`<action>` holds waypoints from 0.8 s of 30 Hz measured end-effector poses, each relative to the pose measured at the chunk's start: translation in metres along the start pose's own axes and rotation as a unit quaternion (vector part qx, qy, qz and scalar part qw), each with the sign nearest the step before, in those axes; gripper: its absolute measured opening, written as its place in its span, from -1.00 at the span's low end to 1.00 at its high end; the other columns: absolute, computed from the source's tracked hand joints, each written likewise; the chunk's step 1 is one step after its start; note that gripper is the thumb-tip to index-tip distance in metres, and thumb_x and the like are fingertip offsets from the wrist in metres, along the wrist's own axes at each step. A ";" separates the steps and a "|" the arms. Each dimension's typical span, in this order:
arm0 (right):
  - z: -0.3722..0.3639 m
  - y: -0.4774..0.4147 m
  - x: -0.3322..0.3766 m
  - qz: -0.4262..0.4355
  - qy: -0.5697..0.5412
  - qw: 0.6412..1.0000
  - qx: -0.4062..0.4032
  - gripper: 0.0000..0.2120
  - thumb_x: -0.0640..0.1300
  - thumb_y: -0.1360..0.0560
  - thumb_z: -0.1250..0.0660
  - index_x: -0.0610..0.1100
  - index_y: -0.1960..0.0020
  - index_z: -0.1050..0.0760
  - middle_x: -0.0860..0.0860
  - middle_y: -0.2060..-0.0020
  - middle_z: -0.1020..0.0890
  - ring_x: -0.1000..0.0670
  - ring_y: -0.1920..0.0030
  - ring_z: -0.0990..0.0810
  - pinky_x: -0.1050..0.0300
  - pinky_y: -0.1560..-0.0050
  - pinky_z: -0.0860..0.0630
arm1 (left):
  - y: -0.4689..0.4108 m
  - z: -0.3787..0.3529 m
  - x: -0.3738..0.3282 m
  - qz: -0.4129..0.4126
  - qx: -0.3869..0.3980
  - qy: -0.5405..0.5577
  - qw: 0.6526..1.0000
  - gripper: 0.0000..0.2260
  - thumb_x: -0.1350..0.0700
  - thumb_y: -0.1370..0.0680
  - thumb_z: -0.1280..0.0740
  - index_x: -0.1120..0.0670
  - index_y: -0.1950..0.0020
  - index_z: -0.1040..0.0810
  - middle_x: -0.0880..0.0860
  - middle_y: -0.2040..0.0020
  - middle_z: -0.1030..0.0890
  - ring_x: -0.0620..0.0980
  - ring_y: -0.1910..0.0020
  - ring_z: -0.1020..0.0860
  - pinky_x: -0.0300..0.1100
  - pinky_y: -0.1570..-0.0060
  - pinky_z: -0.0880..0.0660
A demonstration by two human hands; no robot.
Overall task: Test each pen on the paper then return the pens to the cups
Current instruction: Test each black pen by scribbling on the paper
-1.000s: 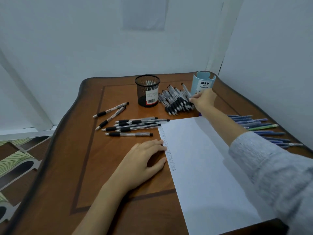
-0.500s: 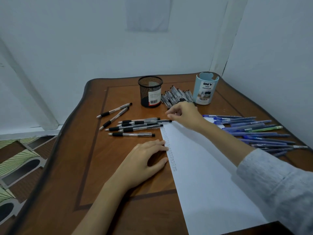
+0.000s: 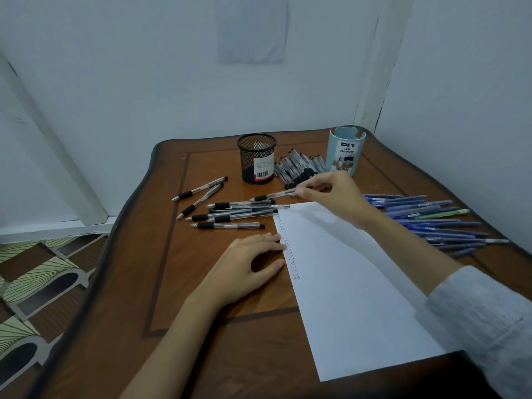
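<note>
Plastic, clear, with a black rubber grip: the held pen [image 3: 275, 195] is pinched at its rear end between the thumb and fingertips of the right hand [image 3: 331, 194], whose fingers are curled round it. The pen lies nearly level, tip to the left, over the top of the row of pens [image 3: 236, 213] just beyond the paper's far left corner; whether it touches them I cannot tell.

The right arm reaches in from the lower right across the paper [image 3: 351, 289], its forearm bare above a grey sleeve [image 3: 489, 326]. The left hand [image 3: 247, 263] lies palm down on the table [image 3: 138, 298], fingers straight and together, thumb spread apart, its fingertips touching the paper's left edge and holding nothing.

The light blue cup [image 3: 345, 152] at the far right reads "DIY DESK ORGANIZER". The black mesh cup [image 3: 256, 158] carries a white and red label with a barcode; its small print is unreadable. Between the cups lies a pile of black-grip pens [image 3: 299, 171]. Blue pens [image 3: 431, 223] lie to the right of the paper. A column of small pen marks [image 3: 289, 249] runs down the paper's left margin, too fine to read.
</note>
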State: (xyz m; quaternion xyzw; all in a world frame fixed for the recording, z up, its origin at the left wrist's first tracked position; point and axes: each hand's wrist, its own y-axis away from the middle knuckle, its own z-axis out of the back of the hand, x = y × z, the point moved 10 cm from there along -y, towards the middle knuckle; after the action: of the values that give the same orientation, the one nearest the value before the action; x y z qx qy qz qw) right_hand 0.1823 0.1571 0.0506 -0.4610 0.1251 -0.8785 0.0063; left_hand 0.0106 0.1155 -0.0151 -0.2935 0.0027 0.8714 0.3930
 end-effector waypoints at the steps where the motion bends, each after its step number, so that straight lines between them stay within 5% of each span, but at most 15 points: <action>1: 0.011 0.004 0.002 -0.007 -0.044 0.999 -0.025 -0.95 -0.09 -0.47 -0.43 0.00 0.07 -0.64 0.09 0.18 -0.66 0.10 0.12 -0.57 0.25 0.07 -0.50 | 0.000 0.001 0.000 0.000 -0.003 0.001 1.000 -0.67 -0.09 -0.55 -0.29 -0.17 -0.31 -0.47 -0.26 -0.37 -0.39 -0.36 -0.37 -0.24 -0.24 -0.37 -0.16; 6: 0.043 0.016 -0.002 -0.055 -0.331 0.938 -0.084 -0.91 -0.12 -0.57 -0.29 -0.12 0.06 -0.52 -0.09 0.09 -0.65 -0.03 0.05 -0.62 0.13 -0.01 -0.57 | 0.000 0.003 -0.002 -0.005 -0.023 -0.013 1.000 -0.69 -0.06 -0.54 -0.32 -0.15 -0.28 -0.51 -0.23 -0.34 -0.44 -0.41 -0.32 -0.26 -0.42 -0.27 -0.12; 8: 0.041 0.021 -0.006 -0.079 -0.422 0.901 -0.066 -0.90 -0.11 -0.59 -0.25 -0.13 0.04 -0.48 -0.06 0.19 -0.61 -0.02 0.17 -0.60 0.08 0.05 -0.57 | 0.000 0.002 -0.004 -0.007 -0.023 -0.028 0.999 -0.70 -0.06 -0.54 -0.31 -0.14 -0.28 -0.50 -0.22 -0.34 -0.44 -0.40 -0.32 -0.26 -0.47 -0.25 -0.10; 11: 0.025 0.030 -0.015 -0.128 -0.528 0.839 -0.028 -0.86 -0.05 -0.60 -0.22 -0.10 0.01 -0.49 0.01 0.31 -0.45 0.08 0.45 -0.41 0.21 0.34 -0.47 | 0.000 0.000 -0.007 -0.009 -0.020 -0.044 0.999 -0.68 -0.11 -0.54 -0.25 -0.13 -0.29 -0.49 -0.20 -0.36 -0.43 -0.30 -0.37 -0.29 -0.28 -0.32 -0.21; 16: 0.004 0.048 -0.020 -0.186 -0.583 0.790 0.015 -0.58 0.17 -0.56 -0.15 -0.10 0.32 -0.44 0.06 0.56 -0.26 0.13 0.63 -0.12 0.30 0.64 -0.02 | 0.001 -0.002 -0.008 -0.007 -0.013 -0.063 0.998 -0.64 -0.15 -0.53 -0.16 -0.12 -0.28 -0.47 -0.16 -0.37 -0.43 -0.21 -0.38 -0.32 -0.17 -0.32 -0.25; 19: 0.000 0.055 -0.024 -0.203 -0.596 0.777 0.002 -0.56 0.03 -0.55 -0.13 -0.11 0.43 -0.47 0.07 0.64 -0.20 0.12 0.66 -0.08 0.32 0.63 0.03 | 0.001 -0.003 -0.009 -0.007 -0.010 -0.069 0.998 -0.62 -0.18 -0.52 -0.12 -0.12 -0.28 -0.47 -0.15 -0.36 -0.44 -0.20 -0.37 -0.34 -0.15 -0.30 -0.28; 24: -0.008 0.067 -0.022 -0.207 -0.620 0.757 0.006 -0.66 0.05 -0.50 -0.25 -0.16 0.26 -0.62 0.05 0.55 -0.30 0.15 0.64 -0.10 0.31 0.63 -0.01 | 0.000 -0.004 -0.008 0.000 -0.004 -0.070 0.998 -0.71 -0.07 -0.58 -0.22 -0.11 -0.29 -0.46 -0.15 -0.37 -0.43 -0.19 -0.37 -0.33 -0.18 -0.29 -0.25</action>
State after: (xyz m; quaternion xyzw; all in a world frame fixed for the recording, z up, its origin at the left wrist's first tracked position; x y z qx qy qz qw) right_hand 0.1818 0.0971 0.0135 -0.9196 -0.0099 -0.3808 -0.0962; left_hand 0.0168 0.1088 -0.0140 -0.2330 -0.0287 0.8900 0.3908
